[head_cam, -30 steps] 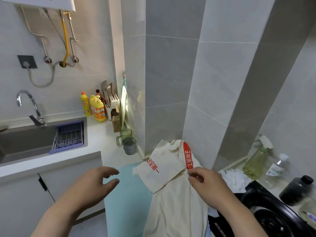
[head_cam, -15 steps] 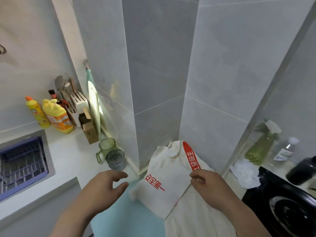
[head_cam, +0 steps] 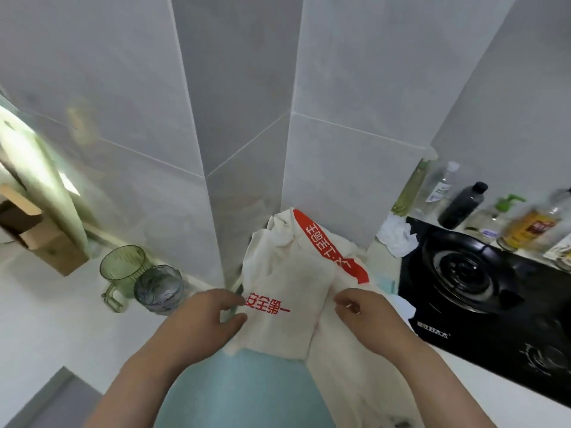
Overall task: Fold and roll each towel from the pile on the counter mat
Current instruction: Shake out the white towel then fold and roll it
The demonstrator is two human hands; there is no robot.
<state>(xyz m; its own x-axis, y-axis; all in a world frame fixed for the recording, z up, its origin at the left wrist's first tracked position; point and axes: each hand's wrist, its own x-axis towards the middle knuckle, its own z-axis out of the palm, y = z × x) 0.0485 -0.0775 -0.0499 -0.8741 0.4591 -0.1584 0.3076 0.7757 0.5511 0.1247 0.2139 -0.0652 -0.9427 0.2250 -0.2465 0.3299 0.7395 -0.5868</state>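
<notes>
Head view: the white desk (head_cam: 46, 319) carries a teal mat (head_cam: 247, 390). The towel pile (head_cam: 349, 381) lies heaped over the mat's far right part, against the tiled wall corner. The top towel (head_cam: 284, 273), cream with red print, lies doubled over. The cloth is judged light, limp and not slippery. It will sag unless taken at two corners or along one edge. The right hand (head_cam: 370, 316) pinches the top towel's right edge, fingers curled. The left hand (head_cam: 197, 329) brackets the left edge between thumb and fingers; whether it has closed on the cloth cannot be told.
</notes>
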